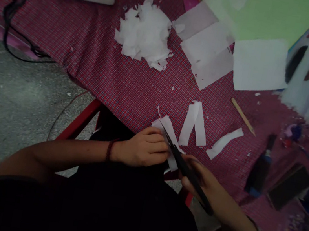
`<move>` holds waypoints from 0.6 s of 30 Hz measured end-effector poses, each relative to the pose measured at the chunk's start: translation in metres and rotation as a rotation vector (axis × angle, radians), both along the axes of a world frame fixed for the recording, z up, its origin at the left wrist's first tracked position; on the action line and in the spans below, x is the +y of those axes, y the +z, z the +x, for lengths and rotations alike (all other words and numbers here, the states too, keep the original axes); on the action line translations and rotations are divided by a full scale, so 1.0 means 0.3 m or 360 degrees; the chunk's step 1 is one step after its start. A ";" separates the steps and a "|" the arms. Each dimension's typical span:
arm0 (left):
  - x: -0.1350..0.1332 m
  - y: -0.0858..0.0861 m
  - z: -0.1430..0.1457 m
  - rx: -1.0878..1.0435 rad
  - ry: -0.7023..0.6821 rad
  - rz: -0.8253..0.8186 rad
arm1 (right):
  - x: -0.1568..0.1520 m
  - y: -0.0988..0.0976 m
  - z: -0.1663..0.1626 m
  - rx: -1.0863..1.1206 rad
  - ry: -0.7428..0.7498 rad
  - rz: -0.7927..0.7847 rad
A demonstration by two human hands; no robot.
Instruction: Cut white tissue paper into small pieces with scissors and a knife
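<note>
Pinching paper (168,123), probably light, limp and easily torn, in left fingers (161,147), ideally holding near the edge; clasping stiffer, likely heavier scissors (186,169) in right fingers (187,184).

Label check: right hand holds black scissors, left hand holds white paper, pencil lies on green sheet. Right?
No: head view shows the pencil on the red checked cloth, not the green sheet. Right hand holds black scissors, left hand holds white paper.

The scissors (191,173) are black, the paper (170,125) white, the cloth (134,92) red-checked.
</note>
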State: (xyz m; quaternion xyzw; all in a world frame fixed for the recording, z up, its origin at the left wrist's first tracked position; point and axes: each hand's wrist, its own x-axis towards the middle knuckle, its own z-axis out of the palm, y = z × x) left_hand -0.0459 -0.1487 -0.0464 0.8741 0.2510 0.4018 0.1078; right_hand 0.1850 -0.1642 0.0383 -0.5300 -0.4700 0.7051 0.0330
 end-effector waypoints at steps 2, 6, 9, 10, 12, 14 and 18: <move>0.000 -0.003 0.001 -0.0009 -0.0009 0.0009 | 0.001 -0.011 -0.002 0.0000 -0.0005 0.0067; 0.000 -0.004 -0.001 -0.0024 -0.0014 0.0014 | -0.004 -0.039 0.005 0.0002 -0.0019 0.0129; 0.001 -0.002 -0.002 -0.0027 -0.0012 0.0000 | -0.005 -0.050 0.010 -0.0051 -0.0027 0.0145; 0.001 -0.002 -0.002 -0.0026 -0.0014 -0.0005 | -0.003 -0.050 0.010 -0.0063 -0.0027 0.0142; 0.003 -0.004 -0.001 -0.0019 -0.0008 -0.0002 | 0.004 -0.044 0.007 -0.0045 -0.0005 0.0123; 0.006 -0.007 0.000 -0.0013 -0.0004 0.0004 | 0.014 -0.032 0.004 0.0029 0.0058 0.0098; 0.016 0.005 -0.012 -0.0131 -0.0006 -0.0018 | 0.028 -0.005 0.015 0.0190 0.0177 0.0051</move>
